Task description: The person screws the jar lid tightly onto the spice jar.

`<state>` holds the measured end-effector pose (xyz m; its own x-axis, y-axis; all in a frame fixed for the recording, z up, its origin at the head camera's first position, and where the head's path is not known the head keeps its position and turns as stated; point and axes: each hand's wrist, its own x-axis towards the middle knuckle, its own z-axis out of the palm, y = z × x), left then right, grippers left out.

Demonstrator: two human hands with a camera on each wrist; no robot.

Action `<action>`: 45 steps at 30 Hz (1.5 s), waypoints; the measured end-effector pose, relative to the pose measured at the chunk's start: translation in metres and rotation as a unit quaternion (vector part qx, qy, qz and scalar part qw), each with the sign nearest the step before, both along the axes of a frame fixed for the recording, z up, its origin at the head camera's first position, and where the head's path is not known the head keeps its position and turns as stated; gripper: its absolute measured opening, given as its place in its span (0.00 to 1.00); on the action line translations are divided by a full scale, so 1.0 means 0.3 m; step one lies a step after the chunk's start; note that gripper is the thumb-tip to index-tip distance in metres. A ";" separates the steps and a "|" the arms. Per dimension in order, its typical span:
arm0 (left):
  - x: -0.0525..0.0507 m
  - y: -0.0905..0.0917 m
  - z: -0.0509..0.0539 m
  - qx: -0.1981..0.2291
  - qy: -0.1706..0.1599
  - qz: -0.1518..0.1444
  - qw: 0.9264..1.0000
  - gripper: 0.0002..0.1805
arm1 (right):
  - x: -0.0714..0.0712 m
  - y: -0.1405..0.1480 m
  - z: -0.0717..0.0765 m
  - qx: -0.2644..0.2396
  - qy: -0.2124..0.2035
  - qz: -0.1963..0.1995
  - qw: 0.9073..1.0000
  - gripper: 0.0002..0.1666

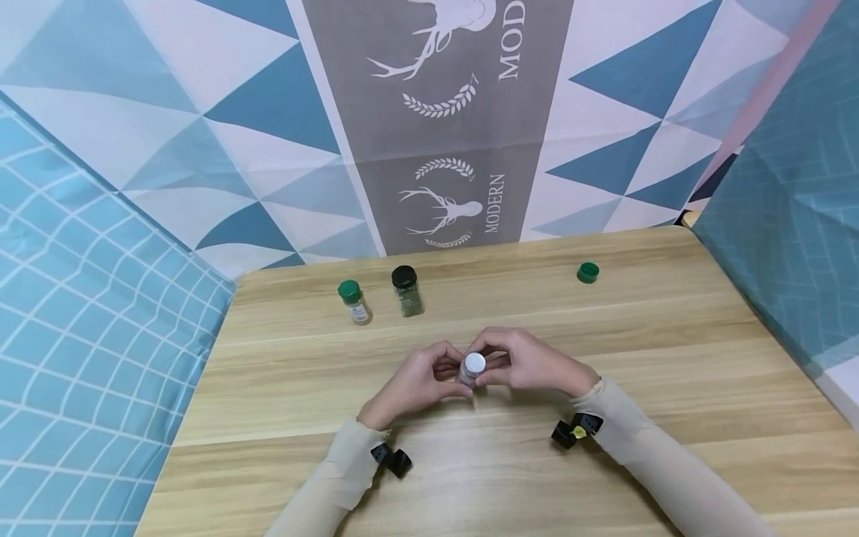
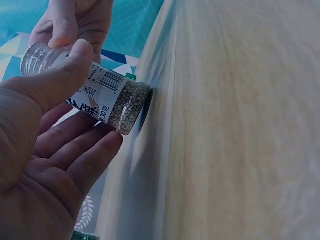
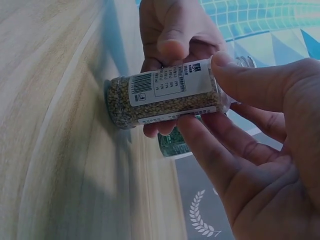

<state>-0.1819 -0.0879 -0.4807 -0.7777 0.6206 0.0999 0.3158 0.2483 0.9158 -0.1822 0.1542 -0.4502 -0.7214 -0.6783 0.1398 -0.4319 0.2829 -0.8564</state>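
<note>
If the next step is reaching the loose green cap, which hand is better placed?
Probably the right hand: it is nearer the green cap, and the left hand also holds the jar.

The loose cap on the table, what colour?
Green; the cap shows best in the head view.

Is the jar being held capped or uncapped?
Uncapped: the jar has a bare threaded neck under a pale disc; a green cap lies apart.

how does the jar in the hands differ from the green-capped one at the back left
The held jar has an uncapped white top; the green-capped jar wears its cap. The left hand and right hand grip the held jar; the green-capped jar stands untouched. Both have white labels.
</note>
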 end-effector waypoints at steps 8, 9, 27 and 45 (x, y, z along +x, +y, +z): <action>-0.004 0.001 -0.006 0.002 0.027 -0.007 1.000 0.19 | -0.003 0.008 0.004 -0.002 -0.022 0.002 1.000 0.18; -0.004 0.001 -0.007 0.004 0.031 -0.009 0.999 0.19 | -0.003 0.009 0.005 0.000 -0.023 0.001 1.000 0.18; 0.006 -0.003 0.009 -0.017 0.001 -0.008 1.000 0.18 | 0.002 0.012 0.006 0.009 -0.025 0.004 1.000 0.18; 0.014 0.007 -0.004 -0.008 -0.005 -0.005 1.000 0.20 | 0.006 0.012 0.011 0.017 -0.037 0.003 0.999 0.18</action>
<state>-0.1779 -0.0858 -0.4820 -0.7725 0.6296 0.0827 0.3093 0.2593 0.9149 -0.1803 0.1580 -0.4468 -0.7255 -0.6854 0.0629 -0.3685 0.3096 -0.8766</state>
